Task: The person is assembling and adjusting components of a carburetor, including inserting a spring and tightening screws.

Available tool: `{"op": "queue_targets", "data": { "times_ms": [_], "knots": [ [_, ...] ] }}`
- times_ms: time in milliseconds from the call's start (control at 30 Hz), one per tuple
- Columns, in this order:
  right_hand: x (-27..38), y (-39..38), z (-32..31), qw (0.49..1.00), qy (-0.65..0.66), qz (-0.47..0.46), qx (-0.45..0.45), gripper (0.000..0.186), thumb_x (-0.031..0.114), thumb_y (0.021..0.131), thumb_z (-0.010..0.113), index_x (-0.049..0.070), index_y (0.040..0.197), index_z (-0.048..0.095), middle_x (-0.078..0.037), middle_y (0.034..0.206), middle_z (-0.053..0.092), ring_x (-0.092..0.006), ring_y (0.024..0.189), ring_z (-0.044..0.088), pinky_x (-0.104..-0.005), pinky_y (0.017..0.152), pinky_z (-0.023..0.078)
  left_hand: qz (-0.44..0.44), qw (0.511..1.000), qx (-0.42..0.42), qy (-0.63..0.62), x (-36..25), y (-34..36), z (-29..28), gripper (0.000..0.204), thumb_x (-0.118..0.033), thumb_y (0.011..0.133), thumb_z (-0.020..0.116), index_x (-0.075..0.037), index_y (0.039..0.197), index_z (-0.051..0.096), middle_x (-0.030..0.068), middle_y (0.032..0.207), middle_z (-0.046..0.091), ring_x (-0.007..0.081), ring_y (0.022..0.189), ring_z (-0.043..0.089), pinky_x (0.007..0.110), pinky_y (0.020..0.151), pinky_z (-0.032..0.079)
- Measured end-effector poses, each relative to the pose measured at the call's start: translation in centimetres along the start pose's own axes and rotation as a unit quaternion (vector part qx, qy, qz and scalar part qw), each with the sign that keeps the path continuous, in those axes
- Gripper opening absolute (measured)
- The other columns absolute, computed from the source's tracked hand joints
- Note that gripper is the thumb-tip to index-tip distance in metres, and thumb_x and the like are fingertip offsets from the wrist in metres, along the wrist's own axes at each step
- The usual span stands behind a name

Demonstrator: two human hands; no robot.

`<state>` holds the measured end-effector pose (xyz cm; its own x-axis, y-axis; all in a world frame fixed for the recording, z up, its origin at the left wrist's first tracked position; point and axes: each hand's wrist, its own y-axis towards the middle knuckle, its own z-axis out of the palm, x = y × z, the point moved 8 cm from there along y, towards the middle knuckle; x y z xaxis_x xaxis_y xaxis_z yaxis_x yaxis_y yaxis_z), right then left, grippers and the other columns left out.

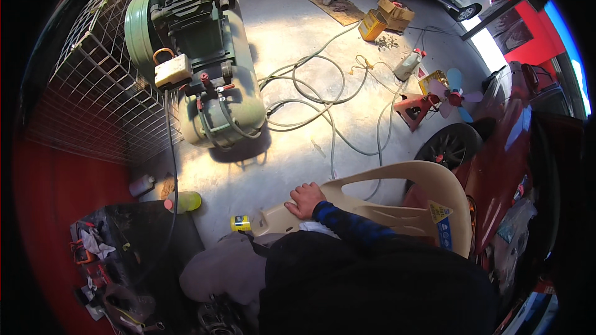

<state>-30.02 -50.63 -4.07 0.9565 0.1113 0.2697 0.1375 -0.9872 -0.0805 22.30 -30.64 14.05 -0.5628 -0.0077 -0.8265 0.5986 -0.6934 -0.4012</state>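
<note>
My right hand reaches across from a blue-and-black sleeve and is closed over the edge of a beige plastic chair, palm down with the fingers curled. The chair has an open armrest and stickers on its back. By the chair's front end is a small yellow container, close to my grey-trousered leg. Part of a white item shows between the hand and my dark clothing. My left hand is out of the picture.
A green air compressor stands ahead on the left beside a wire mesh cage. Hose loops over the floor. A bottle of yellow-green liquid stands near a black surface holding tools. To the right are a red car and a loose wheel.
</note>
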Motion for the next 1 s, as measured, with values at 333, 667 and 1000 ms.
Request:
{"op": "queue_targets", "data": {
  "times_ms": [333, 667, 1000],
  "knots": [
    [0.6, -0.2, -0.3, 1.0, 0.007, -0.021, -0.022, 0.043, 0.051, 0.094, 0.058, 0.01, 0.085, 0.07, -0.01, 0.082, 0.067, -0.0294, 0.082, 0.065, -0.0453, 0.077, 0.044, -0.019, 0.998, 0.052, -0.029, 5.4, 2.0, 5.9, 0.057, -0.035, 0.096, 0.065, 0.001, 0.14, 0.057, 0.0197, 0.14, 0.061, 0.0368, 0.131, 0.057, 0.052, 0.115, 0.042],
    [0.1, -0.2, -0.4, 0.999, 0.017, -0.014, -0.026, 0.041, 0.051, 0.093, 0.059, 0.012, 0.086, 0.069, -0.009, 0.083, 0.067, -0.0299, 0.083, 0.064, -0.0454, 0.077, 0.044, 0.006, 1.0, 0.029, 0.003, 2.5, 0.0, 6.6, 0.059, -0.034, 0.096, 0.066, 0.002, 0.141, 0.056, 0.0192, 0.142, 0.06, 0.0371, 0.131, 0.057, 0.052, 0.115, 0.042],
    [0.6, 0.0, -0.1, 1.0, 0.017, -0.013, 0.005, 0.042, 0.05, 0.093, 0.058, 0.011, 0.088, 0.069, -0.011, 0.086, 0.068, -0.0307, 0.087, 0.064, -0.0463, 0.081, 0.043, 0.035, 0.999, -0.027, 0.018, -0.6, -3.1, 5.1, 0.061, -0.033, 0.095, 0.067, 0.002, 0.143, 0.054, 0.0188, 0.144, 0.059, 0.0374, 0.132, 0.056, 0.052, 0.114, 0.042]
  ]
}}
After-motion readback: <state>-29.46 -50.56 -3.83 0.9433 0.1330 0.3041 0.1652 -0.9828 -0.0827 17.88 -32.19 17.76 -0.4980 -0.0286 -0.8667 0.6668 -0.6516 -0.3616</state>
